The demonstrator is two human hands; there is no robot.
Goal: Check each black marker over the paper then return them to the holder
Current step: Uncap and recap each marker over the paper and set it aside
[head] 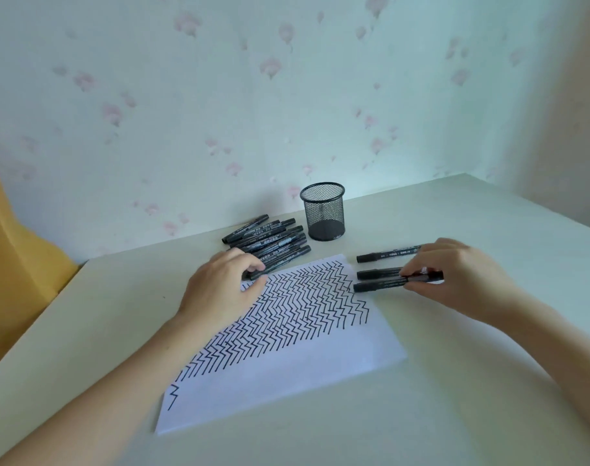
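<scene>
Markers lie in two lots on the table (488, 381): a pile of markers (270, 240) just left of the mesh holder (323, 211), touching the far edge of the paper (287, 348), and three markers (381, 272) side by side just right of the paper; the holder looks empty. The paper is already thick with zigzag lines, so the checking seems well along — none has yet gone back in the holder. The left hand (224, 284) has its fingers curled on the nearest marker of the pile, seemingly picking it up; the right hand (455, 279) pinches one of the three, perhaps two — I cannot tell which. Judging by this, one marker is being set down as checked and the next is being fetched; that one needs uncapping and a stroke on the bare lower part of the paper.
</scene>
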